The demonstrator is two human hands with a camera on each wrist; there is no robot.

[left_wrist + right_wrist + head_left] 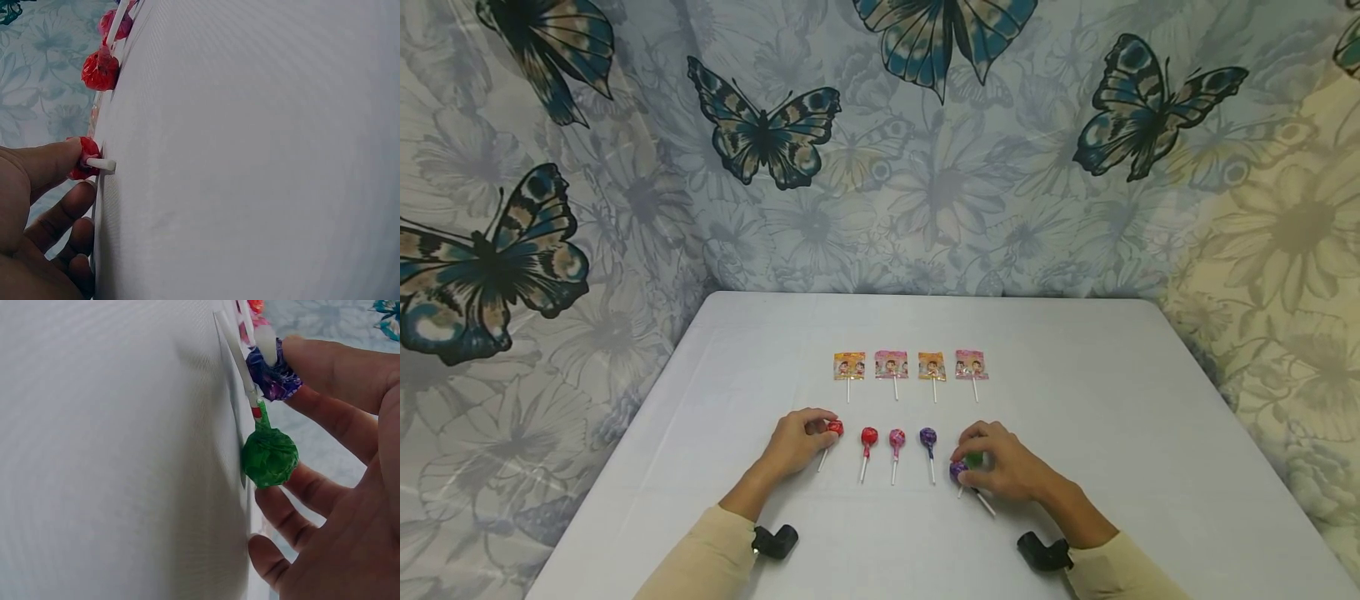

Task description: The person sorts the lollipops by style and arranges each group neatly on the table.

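Observation:
At the left end of a row of lollipops, my left hand (793, 443) pinches a red lollipop (835, 427) by its wrapped head. Its white stick (101, 164) points towards the left wrist camera. My right hand (1011, 468) holds a purple lollipop (274, 378) between thumb and forefinger at the row's right end. Beneath that hand's palm is a green lollipop (270, 457), partly hidden in the head view. Between the hands lie another red lollipop (869, 437), a pink lollipop (897, 438) and a second purple lollipop (928, 437), sticks towards me.
Behind this row lie several flat lollipops in printed wrappers, orange (849, 366) and pink (891, 364) by turns. They rest on a white table (1075, 358). A butterfly-patterned cloth (940, 208) hangs behind and beside the table.

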